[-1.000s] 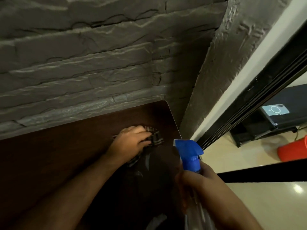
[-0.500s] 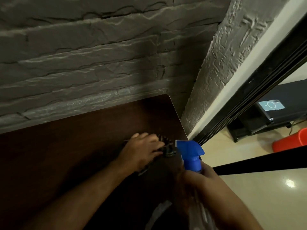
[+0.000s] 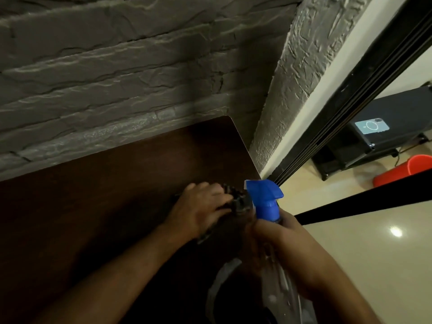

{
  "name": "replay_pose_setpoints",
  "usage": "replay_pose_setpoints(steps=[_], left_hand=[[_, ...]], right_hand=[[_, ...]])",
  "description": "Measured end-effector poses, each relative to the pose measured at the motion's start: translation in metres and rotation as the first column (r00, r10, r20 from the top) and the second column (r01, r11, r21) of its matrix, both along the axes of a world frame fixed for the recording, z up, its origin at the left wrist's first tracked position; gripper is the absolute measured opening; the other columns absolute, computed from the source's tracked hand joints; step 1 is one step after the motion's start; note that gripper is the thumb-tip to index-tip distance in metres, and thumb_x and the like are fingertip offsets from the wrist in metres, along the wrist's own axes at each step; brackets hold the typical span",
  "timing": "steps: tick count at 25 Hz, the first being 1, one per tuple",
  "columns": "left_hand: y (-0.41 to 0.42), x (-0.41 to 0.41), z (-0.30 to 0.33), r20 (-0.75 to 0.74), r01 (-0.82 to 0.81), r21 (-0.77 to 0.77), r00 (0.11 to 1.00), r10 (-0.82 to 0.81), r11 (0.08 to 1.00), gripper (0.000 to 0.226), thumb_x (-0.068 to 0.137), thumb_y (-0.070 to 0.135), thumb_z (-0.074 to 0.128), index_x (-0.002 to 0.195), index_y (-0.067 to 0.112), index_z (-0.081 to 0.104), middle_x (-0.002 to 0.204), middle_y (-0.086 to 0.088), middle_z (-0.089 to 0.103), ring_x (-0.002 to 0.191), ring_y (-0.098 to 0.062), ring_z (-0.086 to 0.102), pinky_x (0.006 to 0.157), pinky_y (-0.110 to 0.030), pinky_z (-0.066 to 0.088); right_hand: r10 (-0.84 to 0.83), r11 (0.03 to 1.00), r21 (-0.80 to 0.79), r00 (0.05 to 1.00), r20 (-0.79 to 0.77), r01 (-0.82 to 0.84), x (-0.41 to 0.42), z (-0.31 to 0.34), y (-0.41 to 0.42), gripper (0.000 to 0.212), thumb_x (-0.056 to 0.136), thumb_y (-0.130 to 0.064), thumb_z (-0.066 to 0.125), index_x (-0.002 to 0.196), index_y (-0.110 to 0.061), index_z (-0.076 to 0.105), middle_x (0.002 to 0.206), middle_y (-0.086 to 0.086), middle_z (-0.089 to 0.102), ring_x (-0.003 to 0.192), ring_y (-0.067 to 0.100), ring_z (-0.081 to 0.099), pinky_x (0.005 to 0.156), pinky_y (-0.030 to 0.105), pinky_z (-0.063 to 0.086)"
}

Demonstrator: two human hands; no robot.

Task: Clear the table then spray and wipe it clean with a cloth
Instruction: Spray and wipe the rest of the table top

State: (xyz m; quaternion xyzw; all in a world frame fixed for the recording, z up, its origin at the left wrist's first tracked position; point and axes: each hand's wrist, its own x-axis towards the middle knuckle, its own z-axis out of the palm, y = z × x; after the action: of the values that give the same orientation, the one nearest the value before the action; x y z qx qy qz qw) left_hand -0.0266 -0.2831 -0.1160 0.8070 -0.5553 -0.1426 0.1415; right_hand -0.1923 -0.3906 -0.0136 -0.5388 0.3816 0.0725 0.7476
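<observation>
Left hand [image 3: 201, 208] gripping dark cloth [image 3: 237, 202] on table [image 3: 93, 206], right hand [image 3: 278, 239] clutching spray bottle [image 3: 265, 199]

Grey stone-brick wall [image 3: 121, 73] meets rough-plastered pillar [image 3: 301, 66]. Black sliding-door track [image 3: 364, 90] runs diagonally. Glossy cream floor [image 3: 374, 258] reflects ceiling light [image 3: 395, 231]. Black stand [image 3: 383, 127], orange bucket [image 3: 406, 169] beyond.

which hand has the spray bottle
The right hand grips the spray bottle just below its blue trigger head. The left hand instead holds a dark cloth on the brown table.
</observation>
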Motion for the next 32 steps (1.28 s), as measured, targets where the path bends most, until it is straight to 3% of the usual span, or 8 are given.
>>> replay_pose_setpoints(steps=[4, 9, 16, 20, 23, 26, 29, 32], left_hand=[[-0.015, 0.078, -0.004, 0.201, -0.301, -0.068, 0.93, 0.309, 0.951, 0.037, 0.094, 0.042, 0.048, 0.121, 0.021, 0.063, 0.115, -0.004, 0.062, 0.105, -0.029, 0.058, 0.084, -0.039, 0.04], [-0.09, 0.078, -0.009, 0.159, -0.409, -0.061, 0.897, 0.413, 0.911, 0.039, 0.096, 0.04, 0.049, 0.129, 0.021, 0.056, 0.125, -0.006, 0.056, 0.114, -0.026, 0.053, 0.092, -0.041, 0.039], [-0.081, 0.008, -0.008, 0.109, -0.21, -0.064, 0.97, 0.216, 0.975, 0.034, 0.092, 0.04, 0.055, 0.121, 0.023, 0.063, 0.114, -0.003, 0.059, 0.104, -0.026, 0.055, 0.084, -0.038, 0.037], [0.002, -0.052, -0.001, 0.011, 0.046, -0.025, 0.999, -0.046, 0.999, 0.027, 0.09, 0.038, 0.054, 0.113, 0.026, 0.064, 0.105, 0.002, 0.058, 0.093, -0.02, 0.052, 0.077, -0.035, 0.034], [0.021, -0.01, -0.003, 0.086, -0.162, -0.089, 0.982, 0.169, 0.983, 0.035, 0.089, 0.044, 0.048, 0.112, 0.025, 0.067, 0.103, 0.001, 0.062, 0.093, -0.025, 0.058, 0.074, -0.037, 0.038], [-0.057, 0.03, -0.005, 0.144, -0.418, -0.054, 0.895, 0.421, 0.907, 0.035, 0.094, 0.041, 0.049, 0.122, 0.023, 0.061, 0.116, -0.002, 0.06, 0.106, -0.026, 0.056, 0.085, -0.04, 0.038], [-0.105, -0.014, 0.0, 0.09, -0.306, 0.02, 0.949, 0.303, 0.952, 0.033, 0.094, 0.038, 0.051, 0.123, 0.024, 0.059, 0.117, -0.002, 0.057, 0.106, -0.023, 0.053, 0.086, -0.037, 0.034], [-0.029, -0.076, -0.004, 0.044, -0.007, 0.019, 0.999, 0.006, 1.0, 0.031, 0.091, 0.035, 0.05, 0.117, 0.025, 0.061, 0.109, 0.002, 0.058, 0.098, -0.019, 0.053, 0.079, -0.036, 0.034]], right_hand=[[-0.017, 0.998, -0.059, 0.998, -0.065, 0.013, -0.003, 0.0, 0.003, 0.038, 0.059, -0.021, 0.065, 0.093, -0.005, 0.058, 0.066, 0.014, 0.054, 0.058, 0.027, 0.05, 0.064, 0.044, 0.043], [-0.018, 0.997, -0.072, 0.994, -0.106, 0.01, -0.02, 0.003, 0.011, 0.014, 0.079, -0.006, 0.061, 0.09, -0.004, 0.053, 0.061, 0.014, 0.053, 0.05, 0.026, 0.05, 0.052, 0.036, 0.045], [0.007, 0.999, -0.034, 0.988, -0.154, -0.012, -0.039, -0.008, 0.019, 0.016, 0.082, -0.008, 0.066, 0.092, -0.013, 0.055, 0.058, 0.008, 0.055, 0.048, 0.023, 0.051, 0.054, 0.037, 0.046], [0.015, 1.0, -0.026, 0.995, -0.1, -0.018, -0.045, -0.002, 0.005, 0.032, 0.067, -0.023, 0.067, 0.096, -0.014, 0.059, 0.067, 0.008, 0.06, 0.054, 0.021, 0.057, 0.055, 0.034, 0.05], [0.042, 0.998, -0.052, 0.994, -0.098, -0.048, -0.049, 0.001, -0.005, 0.045, 0.061, -0.027, 0.066, 0.104, -0.012, 0.061, 0.077, 0.009, 0.063, 0.066, 0.023, 0.06, 0.059, 0.031, 0.052], [0.061, 0.996, -0.063, 0.994, -0.094, -0.067, -0.05, 0.002, -0.008, 0.046, 0.06, -0.028, 0.066, 0.103, -0.012, 0.06, 0.078, 0.01, 0.062, 0.067, 0.023, 0.059, 0.059, 0.029, 0.052], [0.055, 0.996, -0.069, 0.995, -0.079, -0.06, -0.058, -0.001, -0.011, 0.048, 0.061, -0.026, 0.067, 0.104, -0.006, 0.06, 0.082, 0.016, 0.06, 0.073, 0.03, 0.057, 0.068, 0.041, 0.049], [0.062, 0.995, -0.075, 0.996, -0.059, -0.066, -0.07, 0.002, -0.018, 0.047, 0.057, -0.031, 0.069, 0.098, -0.01, 0.063, 0.078, 0.017, 0.061, 0.069, 0.03, 0.056, 0.07, 0.045, 0.046]])
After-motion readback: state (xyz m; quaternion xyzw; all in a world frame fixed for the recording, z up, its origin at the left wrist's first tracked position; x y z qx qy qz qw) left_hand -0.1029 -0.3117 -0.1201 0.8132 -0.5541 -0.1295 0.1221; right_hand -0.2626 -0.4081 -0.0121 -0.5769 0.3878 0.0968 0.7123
